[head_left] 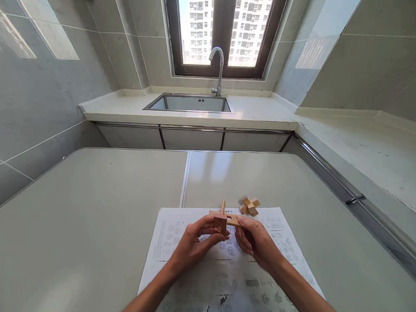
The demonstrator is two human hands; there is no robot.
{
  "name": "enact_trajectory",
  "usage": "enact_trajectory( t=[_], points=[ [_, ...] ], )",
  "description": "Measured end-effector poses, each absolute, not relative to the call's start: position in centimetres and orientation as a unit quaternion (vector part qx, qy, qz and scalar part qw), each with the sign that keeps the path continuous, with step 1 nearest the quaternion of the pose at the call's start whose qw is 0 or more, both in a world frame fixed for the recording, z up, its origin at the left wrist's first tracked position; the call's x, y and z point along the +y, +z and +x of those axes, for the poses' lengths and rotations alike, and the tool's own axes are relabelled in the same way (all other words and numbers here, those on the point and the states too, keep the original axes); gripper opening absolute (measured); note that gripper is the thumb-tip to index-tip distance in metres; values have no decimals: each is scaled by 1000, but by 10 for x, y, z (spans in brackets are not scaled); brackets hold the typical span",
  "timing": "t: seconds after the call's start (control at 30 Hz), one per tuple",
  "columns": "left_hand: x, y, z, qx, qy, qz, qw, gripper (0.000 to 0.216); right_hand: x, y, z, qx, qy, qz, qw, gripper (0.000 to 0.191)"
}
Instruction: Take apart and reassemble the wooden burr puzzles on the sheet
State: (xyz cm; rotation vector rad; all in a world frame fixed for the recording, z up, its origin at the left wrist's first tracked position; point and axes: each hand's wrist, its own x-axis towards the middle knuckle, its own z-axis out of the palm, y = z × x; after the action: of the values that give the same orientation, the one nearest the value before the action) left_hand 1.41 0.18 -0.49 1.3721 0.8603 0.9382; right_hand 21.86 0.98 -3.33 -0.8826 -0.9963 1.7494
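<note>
My left hand (204, 236) grips a small wooden block (220, 222) between thumb and fingers. A round wooden peg (223, 206) stands up at the block's top. Between the fingertips of my right hand (254, 236) is the end of a flat wooden piece (233, 220), which reaches across to the block. Whether that piece passes through the block or lies behind it I cannot tell. Both hands are above a printed sheet (170, 223) with rows of small diagrams. Just beyond my right hand rests a wooden burr puzzle (249, 206) made of crossed sticks.
The pale table (88, 215) has a seam (185, 178) running away from me. Past its far edge is a white counter (265, 108) with a sink (189, 103) and a curved faucet (219, 71) under a window. Another counter (383, 154) with a metal rail runs along the right.
</note>
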Motion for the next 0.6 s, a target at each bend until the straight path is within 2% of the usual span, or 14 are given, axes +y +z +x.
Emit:
enact_trajectory(
  t=[0.07,0.2,0.4,0.6],
  points=[
    [2,-5,14,383,402,585,591,23,9,-34,218,-401,707,-360,458,53],
    [1,-3,15,422,408,596,548,6,9,-36,218,-395,709,-363,457,52],
    [-2,-4,15,425,410,649,479,11,8,-39,218,-379,710,-366,467,52],
    [-3,-11,15,371,454,733,346,17,6,-40,216,-374,707,-370,472,57]
  ],
)
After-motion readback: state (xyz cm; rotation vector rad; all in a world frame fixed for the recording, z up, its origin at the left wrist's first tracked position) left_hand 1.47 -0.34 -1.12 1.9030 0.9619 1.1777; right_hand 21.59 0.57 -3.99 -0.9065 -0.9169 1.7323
